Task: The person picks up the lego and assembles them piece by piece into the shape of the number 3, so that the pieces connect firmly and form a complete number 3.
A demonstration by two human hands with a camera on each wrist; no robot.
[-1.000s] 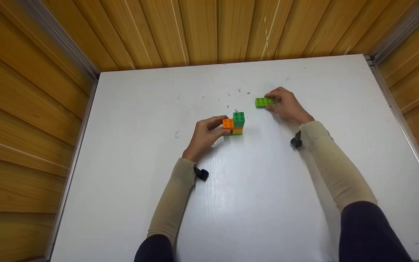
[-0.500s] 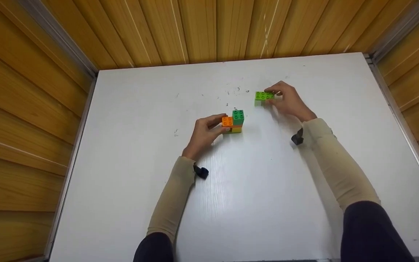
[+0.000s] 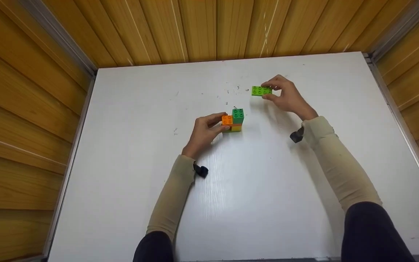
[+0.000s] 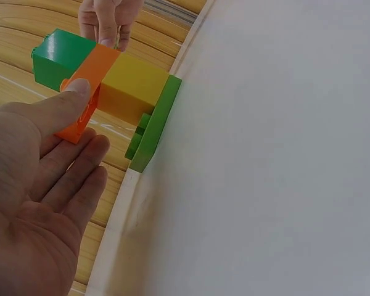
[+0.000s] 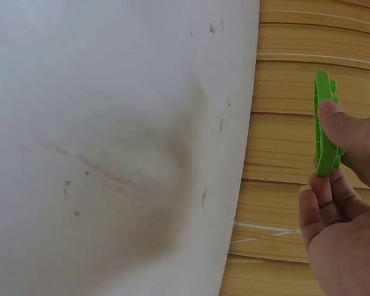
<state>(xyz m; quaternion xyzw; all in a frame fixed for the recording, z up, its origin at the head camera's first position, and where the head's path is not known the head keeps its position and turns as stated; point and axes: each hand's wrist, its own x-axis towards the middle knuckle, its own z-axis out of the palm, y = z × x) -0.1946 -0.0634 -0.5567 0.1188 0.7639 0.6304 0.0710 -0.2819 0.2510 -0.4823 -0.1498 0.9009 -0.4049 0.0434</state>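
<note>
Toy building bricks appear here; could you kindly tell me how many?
5: light green base plate, yellow brick, orange brick, dark green brick, in the stack the left hand holds; loose light green plate, in the right hand. Others may be hidden.

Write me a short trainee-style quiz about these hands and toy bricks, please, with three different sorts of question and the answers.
1. Multiple choice: The left hand grips a stack of coloured plastic bricks. What colour is the block directly beneath its flat orange plastic piece?
A) blue
B) yellow
C) red

2. Short answer: Which hand holds the thin rectangular lime-green studded plastic plate?

3. True or false: That plate is lying on the smooth white tabletop.

Key:
1. B, a boxy yellow plastic block.
2. The right hand.
3. False: it is held up above the surface.
</note>
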